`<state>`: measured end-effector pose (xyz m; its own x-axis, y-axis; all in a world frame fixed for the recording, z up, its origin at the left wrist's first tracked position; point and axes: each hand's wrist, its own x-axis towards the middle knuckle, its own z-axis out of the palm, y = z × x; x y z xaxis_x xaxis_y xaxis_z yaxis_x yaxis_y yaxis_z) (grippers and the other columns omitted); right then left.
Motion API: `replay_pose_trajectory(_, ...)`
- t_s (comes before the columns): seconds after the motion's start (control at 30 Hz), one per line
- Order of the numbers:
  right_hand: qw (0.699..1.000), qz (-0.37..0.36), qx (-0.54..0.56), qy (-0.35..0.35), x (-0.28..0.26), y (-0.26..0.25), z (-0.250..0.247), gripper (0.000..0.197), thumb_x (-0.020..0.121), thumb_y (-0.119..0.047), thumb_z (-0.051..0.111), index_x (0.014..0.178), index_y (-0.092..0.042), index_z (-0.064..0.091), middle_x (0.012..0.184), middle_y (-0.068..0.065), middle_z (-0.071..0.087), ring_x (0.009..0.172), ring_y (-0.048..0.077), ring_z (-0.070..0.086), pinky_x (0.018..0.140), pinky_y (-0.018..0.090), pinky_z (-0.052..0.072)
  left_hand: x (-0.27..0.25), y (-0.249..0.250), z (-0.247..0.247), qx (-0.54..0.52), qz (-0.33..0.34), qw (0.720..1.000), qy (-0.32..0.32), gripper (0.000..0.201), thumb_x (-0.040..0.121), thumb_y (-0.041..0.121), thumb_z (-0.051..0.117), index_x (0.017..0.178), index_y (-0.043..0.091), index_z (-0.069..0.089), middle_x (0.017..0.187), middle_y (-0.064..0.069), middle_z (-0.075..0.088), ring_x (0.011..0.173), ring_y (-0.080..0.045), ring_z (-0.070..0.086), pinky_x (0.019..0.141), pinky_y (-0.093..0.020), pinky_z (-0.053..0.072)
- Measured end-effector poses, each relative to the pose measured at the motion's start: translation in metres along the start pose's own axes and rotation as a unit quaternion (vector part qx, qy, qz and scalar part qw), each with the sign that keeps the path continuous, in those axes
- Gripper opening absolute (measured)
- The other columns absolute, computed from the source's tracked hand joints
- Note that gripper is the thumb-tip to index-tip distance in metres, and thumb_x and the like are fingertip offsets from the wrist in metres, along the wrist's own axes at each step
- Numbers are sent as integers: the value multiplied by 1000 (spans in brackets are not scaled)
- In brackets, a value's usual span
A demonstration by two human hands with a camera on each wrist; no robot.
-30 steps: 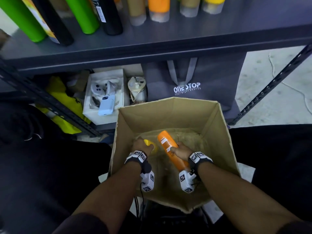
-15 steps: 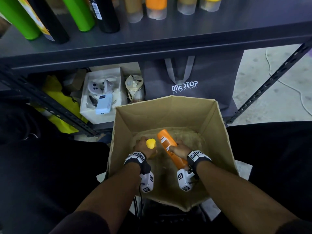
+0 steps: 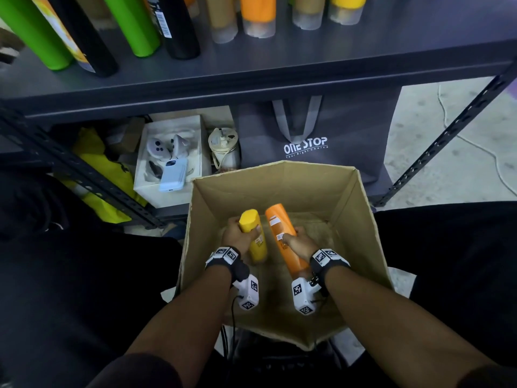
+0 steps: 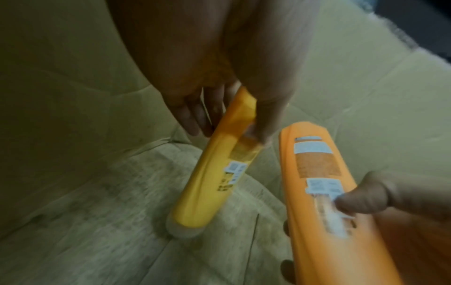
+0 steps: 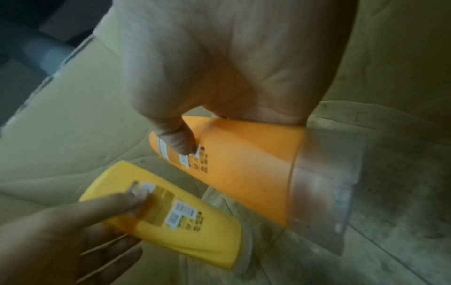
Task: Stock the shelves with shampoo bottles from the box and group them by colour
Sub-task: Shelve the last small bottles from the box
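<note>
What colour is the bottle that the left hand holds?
Yellow. The left hand grips the yellow bottle; the head view shows it best.

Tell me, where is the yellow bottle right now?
In the head view, the yellow bottle is inside the cardboard box, gripped by the left hand. It sits just left of the orange bottle held by the right hand.

Bottles (image 3: 140, 26) stand on the dark shelf (image 3: 279, 68).
</note>
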<state>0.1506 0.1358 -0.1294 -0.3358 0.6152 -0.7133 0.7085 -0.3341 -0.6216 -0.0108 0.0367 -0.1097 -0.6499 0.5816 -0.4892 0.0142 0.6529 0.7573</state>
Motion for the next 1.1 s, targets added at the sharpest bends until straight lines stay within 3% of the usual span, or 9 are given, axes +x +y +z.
replay_pose_trajectory(0.2,995,-29,82,44,-10,-1,-7,51,97,-31,62,140,-16,41,131,13,59,102,28,57,85,35,41,4,30,-4,-50,77,996,-1,42,92,32,76,122,5,64,116,-11,72,110,-28,67,96,-39,52)
replay_pose_trajectory(0.3,991,-55,104,57,-15,-5,-12,48,96,-39,64,135,-22,42,126,9,61,98,26,59,84,36,42,3,46,-7,-86,110,990,-13,33,95,38,72,119,15,66,108,1,72,104,-18,67,86,-29,51)
replay_pose_trajectory(0.4,984,-83,141,64,-21,-10,-19,46,94,-52,65,128,-27,45,120,4,63,89,14,61,82,36,43,1,63,-9,-103,149,983,-39,20,96,42,68,111,30,63,105,12,73,99,-5,68,82,-23,50)
replay_pose_trajectory(0.53,973,-136,168,76,-34,-20,-23,53,92,-63,64,129,-27,51,115,-3,65,99,17,64,78,34,45,-7,79,-5,-132,191,971,-55,22,96,52,64,113,38,62,104,11,76,96,-6,72,86,-32,56)
replay_pose_trajectory(0.63,964,-188,157,102,-43,-29,-24,44,93,-62,63,121,-31,52,107,-10,65,95,10,62,72,28,44,-13,90,-2,-135,222,964,-62,28,91,64,60,112,44,61,107,8,75,101,-11,72,92,-40,57)
replay_pose_trajectory(0.73,948,-227,175,142,-50,-41,-27,35,93,-60,64,114,-34,54,103,-13,67,92,8,65,77,33,50,-18,104,-2,-148,250,955,-57,24,95,58,60,114,44,59,108,8,74,101,-11,72,91,-38,57)
replay_pose_trajectory(0.9,919,-292,189,187,-59,-67,-46,32,92,-62,63,111,-37,57,95,-18,71,83,-8,65,74,24,48,-28,138,-5,-152,301,941,-32,28,99,51,58,119,33,57,109,4,73,99,-9,71,88,-34,57)
replay_pose_trajectory(1.0,907,-321,194,191,-65,-86,-62,33,92,-63,62,113,-39,56,98,-21,70,87,-5,67,80,28,52,-34,161,-12,-175,313,933,-5,29,99,52,56,118,30,58,109,4,73,96,-7,72,83,-33,58)
replay_pose_trajectory(1.1,898,-339,204,191,-74,-103,-77,39,96,-59,60,125,-35,52,109,-14,68,96,4,68,86,35,56,-39,181,-18,-186,333,924,16,20,101,50,56,112,34,58,108,3,73,97,-10,72,87,-39,59)
